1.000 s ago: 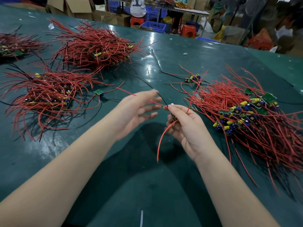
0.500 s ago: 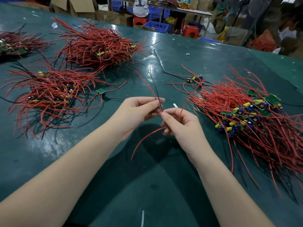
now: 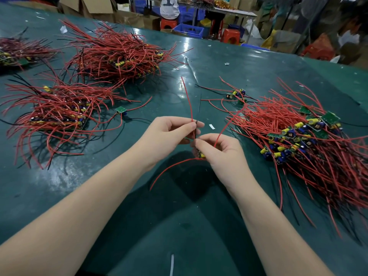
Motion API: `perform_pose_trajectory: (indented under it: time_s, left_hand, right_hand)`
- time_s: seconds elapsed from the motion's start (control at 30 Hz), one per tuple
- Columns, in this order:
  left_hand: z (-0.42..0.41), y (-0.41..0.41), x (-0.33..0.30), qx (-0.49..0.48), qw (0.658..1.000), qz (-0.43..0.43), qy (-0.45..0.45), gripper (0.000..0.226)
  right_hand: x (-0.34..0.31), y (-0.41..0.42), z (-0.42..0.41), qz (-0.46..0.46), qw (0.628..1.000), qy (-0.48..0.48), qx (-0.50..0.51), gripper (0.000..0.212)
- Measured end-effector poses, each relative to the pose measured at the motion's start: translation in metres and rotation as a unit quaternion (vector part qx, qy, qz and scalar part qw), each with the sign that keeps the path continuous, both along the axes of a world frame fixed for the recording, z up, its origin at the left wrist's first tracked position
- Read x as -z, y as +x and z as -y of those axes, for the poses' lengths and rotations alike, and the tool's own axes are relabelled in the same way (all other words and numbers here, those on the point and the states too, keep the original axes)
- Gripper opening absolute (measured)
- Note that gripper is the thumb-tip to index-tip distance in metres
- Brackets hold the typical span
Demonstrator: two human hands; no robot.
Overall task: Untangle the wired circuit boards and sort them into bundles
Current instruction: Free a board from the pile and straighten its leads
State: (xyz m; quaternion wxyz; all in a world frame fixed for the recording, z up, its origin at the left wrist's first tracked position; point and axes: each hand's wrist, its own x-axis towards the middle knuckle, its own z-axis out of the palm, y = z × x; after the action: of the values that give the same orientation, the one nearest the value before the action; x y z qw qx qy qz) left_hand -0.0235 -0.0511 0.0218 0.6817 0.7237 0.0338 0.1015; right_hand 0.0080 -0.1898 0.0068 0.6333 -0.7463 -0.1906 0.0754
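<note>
Table [image 3: 258,62]: four piles of red-wired boards.
Left hand [image 3: 169,136]: pinches upright red wire [image 3: 189,102].
Right hand [image 3: 221,154]: grips small board [image 3: 201,155].

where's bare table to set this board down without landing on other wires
Bare green mat lies near the front edge between the forearms. Another open strip runs between the far left bundle and the right pile. The left bundle and the lone board crowd the left.

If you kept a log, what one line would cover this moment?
left hand: pinches red wire | right hand: grips small board | tangled pile: right | sorted bundles: left | step: straightening wires
</note>
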Motion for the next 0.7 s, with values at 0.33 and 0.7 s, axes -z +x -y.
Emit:
perform_pose_trajectory:
  time_s: [0.33,0.7]
  left_hand:
    - [-0.0023,-0.0004,-0.0030,0.003,0.993,-0.052,-0.104,0.019]
    - [-0.0042,-0.0015,-0.0045,-0.055,0.995,-0.070,-0.052,0.019]
  right_hand:
    - [0.0002,0.0008,-0.0010,0.027,0.999,-0.032,0.012,0.014]
    - [-0.0007,-0.0004,0.0000,0.025,1.000,-0.011,0.006,0.025]
